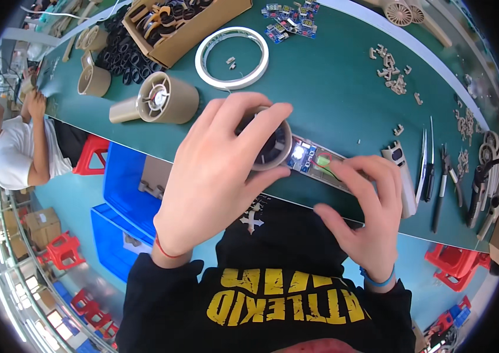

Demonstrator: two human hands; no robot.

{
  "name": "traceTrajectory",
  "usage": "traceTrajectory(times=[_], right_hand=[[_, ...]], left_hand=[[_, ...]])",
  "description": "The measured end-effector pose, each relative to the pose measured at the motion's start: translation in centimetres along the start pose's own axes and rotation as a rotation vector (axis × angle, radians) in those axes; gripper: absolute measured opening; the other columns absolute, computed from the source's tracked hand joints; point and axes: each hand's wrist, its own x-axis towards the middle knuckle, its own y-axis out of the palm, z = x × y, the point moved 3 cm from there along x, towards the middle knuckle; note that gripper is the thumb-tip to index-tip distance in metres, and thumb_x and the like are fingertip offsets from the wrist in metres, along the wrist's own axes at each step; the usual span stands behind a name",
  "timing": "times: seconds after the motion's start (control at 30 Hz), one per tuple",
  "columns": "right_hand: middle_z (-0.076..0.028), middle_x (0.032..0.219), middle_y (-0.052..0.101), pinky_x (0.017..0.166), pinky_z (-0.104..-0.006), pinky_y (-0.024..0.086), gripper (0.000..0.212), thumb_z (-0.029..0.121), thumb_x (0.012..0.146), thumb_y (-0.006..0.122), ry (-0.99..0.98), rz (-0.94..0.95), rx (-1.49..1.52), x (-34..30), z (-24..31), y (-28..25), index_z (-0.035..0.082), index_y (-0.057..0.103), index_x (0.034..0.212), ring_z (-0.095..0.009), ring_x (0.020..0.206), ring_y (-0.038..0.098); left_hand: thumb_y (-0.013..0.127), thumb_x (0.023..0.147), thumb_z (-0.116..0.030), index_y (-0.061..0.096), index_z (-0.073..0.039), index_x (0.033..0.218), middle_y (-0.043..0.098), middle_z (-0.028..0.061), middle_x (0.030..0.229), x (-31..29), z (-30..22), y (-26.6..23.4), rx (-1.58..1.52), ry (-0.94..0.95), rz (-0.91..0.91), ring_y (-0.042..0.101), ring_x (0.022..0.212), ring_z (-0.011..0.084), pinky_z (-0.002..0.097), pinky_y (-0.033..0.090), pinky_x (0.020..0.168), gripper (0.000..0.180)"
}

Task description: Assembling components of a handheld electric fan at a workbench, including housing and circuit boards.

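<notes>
Over the near part of the bench, my left hand [205,159] grips the round head of a beige handheld fan [286,146] from above, its fingers and thumb curled round the rim. The fan's handle lies without a cover, pointing right, and shows a blue circuit board [300,154] with a bright white light lit. Beside the board is a small green part [323,160]. At the handle, my right hand [373,203] has its fingertips beside that part, the thumb held well apart. The far end of the handle is partly hidden by the right fingers.
Another beige fan [170,100] lies left, near a white tape ring [232,57]. A carton [173,35] of dark rings and several circuit boards [290,20] are behind. A handle shell [401,176], tweezers [422,170] and pliers [451,170] lie right. A co-worker [23,141] sits left.
</notes>
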Motion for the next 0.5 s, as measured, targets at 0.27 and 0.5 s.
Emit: traceTrajectory(times=[0.27,0.5], right_hand=[[-0.007,0.104,0.058,0.081,-0.0360,0.043,0.054,0.000,0.064,0.080,0.088,-0.010,-0.044,0.6,0.1,1.0,0.010,0.067,0.115,-0.025,0.089,0.050],[-0.010,0.105,0.055,0.084,-0.0375,0.043,0.054,-0.002,0.067,0.078,0.112,-0.092,-0.061,1.9,0.7,1.8,0.007,0.064,0.118,-0.028,0.096,0.051]], left_hand=[[0.086,0.062,-0.023,0.061,-0.002,0.120,0.058,0.0130,0.124,-1.2,2.0,-3.1,-0.116,0.101,-0.218,0.056,0.113,0.0278,0.0378,0.044,0.095,0.066],[0.079,0.069,-0.007,0.059,-0.007,0.122,0.059,0.0116,0.122,-3.6,9.8,-6.5,0.335,-0.230,-0.268,0.052,0.117,0.0334,0.0424,0.040,0.101,0.057]])
